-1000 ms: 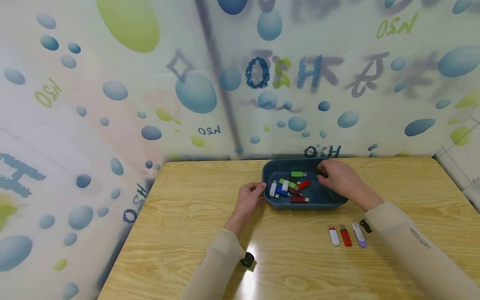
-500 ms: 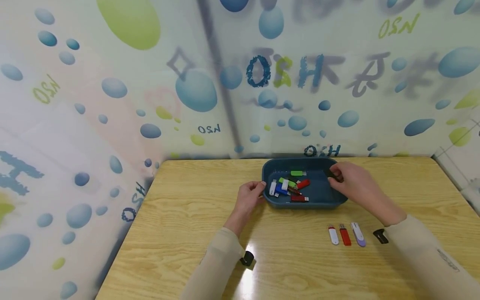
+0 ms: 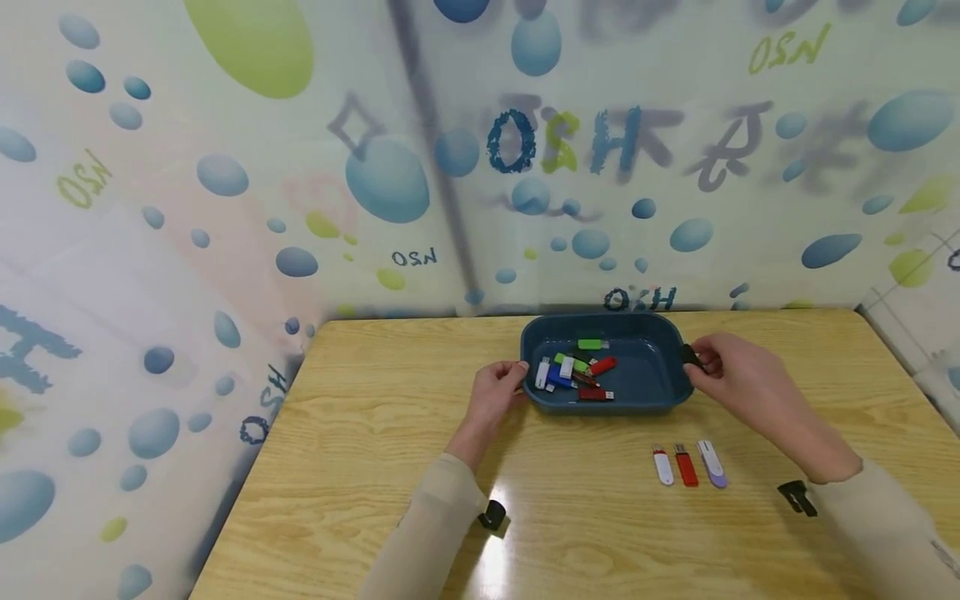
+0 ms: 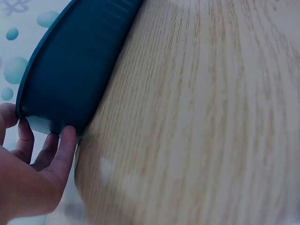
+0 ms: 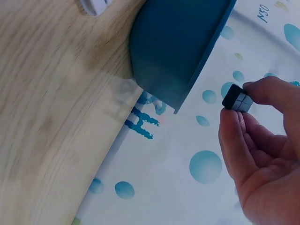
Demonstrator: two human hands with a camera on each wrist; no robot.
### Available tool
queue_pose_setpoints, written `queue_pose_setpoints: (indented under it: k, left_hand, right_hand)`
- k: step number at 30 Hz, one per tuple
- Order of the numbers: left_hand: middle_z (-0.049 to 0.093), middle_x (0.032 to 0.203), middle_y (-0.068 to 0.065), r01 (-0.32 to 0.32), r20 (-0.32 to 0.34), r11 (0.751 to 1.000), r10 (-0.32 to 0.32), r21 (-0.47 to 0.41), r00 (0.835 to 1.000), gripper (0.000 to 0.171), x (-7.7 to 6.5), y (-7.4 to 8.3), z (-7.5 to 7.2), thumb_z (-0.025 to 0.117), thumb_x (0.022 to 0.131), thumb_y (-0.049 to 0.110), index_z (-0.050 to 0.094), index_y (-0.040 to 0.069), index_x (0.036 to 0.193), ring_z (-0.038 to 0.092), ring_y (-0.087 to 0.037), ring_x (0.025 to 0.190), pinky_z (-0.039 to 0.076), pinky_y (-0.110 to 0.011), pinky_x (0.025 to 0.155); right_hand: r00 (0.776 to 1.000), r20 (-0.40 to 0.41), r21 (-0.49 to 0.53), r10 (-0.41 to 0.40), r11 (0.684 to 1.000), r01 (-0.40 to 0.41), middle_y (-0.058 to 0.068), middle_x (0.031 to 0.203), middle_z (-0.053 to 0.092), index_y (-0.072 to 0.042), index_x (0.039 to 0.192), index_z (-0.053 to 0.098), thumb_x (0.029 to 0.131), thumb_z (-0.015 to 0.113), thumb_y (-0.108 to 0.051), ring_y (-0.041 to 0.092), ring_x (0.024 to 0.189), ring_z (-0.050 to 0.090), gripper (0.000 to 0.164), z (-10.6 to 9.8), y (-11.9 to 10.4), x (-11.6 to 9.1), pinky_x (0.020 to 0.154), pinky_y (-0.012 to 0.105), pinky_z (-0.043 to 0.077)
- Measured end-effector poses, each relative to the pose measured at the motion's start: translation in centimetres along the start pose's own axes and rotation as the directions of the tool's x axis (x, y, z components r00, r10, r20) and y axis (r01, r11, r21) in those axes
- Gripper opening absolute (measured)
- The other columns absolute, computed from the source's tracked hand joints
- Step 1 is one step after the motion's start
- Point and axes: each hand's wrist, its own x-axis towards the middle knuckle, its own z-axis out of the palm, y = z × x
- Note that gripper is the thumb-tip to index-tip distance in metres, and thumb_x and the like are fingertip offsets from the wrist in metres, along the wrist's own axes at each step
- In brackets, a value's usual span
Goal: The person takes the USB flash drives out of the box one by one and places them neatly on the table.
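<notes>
Wood-look table [image 3: 375,433], blue tray [image 3: 651,375] on it, left hand [image 3: 493,398] gripping the tray's left end, right hand [image 3: 753,379] just off its right end. Three USB sticks [image 3: 686,467] lie in front of it, nearer the right hand, which is pinching a black stick [image 5: 237,98]; fingers partly cover that one, can't tell its long axis tbh.

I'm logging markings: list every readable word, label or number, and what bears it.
"OSH", perhaps mirrored "H2O": blue-and-green letters on the pale bubble-patterned wall.
"OSN": smaller blue letters and green letters, same wall.
Large faded purple characters: unreadable.
Beige right sleeve: marking too small to read.
Multicoloured plastic USB sticks: no legible text.
</notes>
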Motion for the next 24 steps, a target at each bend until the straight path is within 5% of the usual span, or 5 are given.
queue_pose_setpoints:
  k: [7,16,24]
  left_hand:
    - [0.068,0.119,-0.019,-0.008,0.004,1.000,0.008,-0.002,1.000,0.034,0.0,-0.1,-0.1,0.063,0.104,0.024,0.068,-0.006,0.120,0.068,-0.025,0.106,0.060,-0.038,0.090]
    - [0.068,0.119,-0.019,-0.005,0.001,1.000,0.005,-0.014,1.000,0.033,0.1,-0.2,0.0,0.063,0.104,0.023,0.067,-0.006,0.120,0.068,-0.025,0.107,0.060,-0.039,0.090]
    - [0.068,0.120,-0.019,-0.005,0.000,1.000,0.005,-0.016,1.000,0.033,0.0,0.0,0.0,0.062,0.105,0.023,0.067,-0.006,0.120,0.067,-0.024,0.106,0.059,-0.040,0.092]
  right_hand:
    - [1.000,-0.025,-0.016,0.007,1.000,-0.007,0.014,0.087,0.069,0.012,0.108,0.066,0.089,0.079,-0.012,0.027,0.077,0.065,0.032,-0.4,0.8,-1.5,0.065,0.047,0.057]
    - [0.998,-0.067,-0.031,0.021,0.999,-0.023,0.007,0.080,0.068,0.010,0.102,0.067,0.086,0.079,-0.010,0.020,0.070,0.063,0.028,-0.6,2.2,-3.8,0.056,0.029,0.049]
    - [0.998,-0.013,-0.021,0.065,0.998,-0.066,0.005,0.079,0.066,0.011,0.103,0.066,0.089,0.079,-0.011,0.016,0.069,0.059,0.029,-0.3,3.6,-5.5,0.054,0.026,0.047]
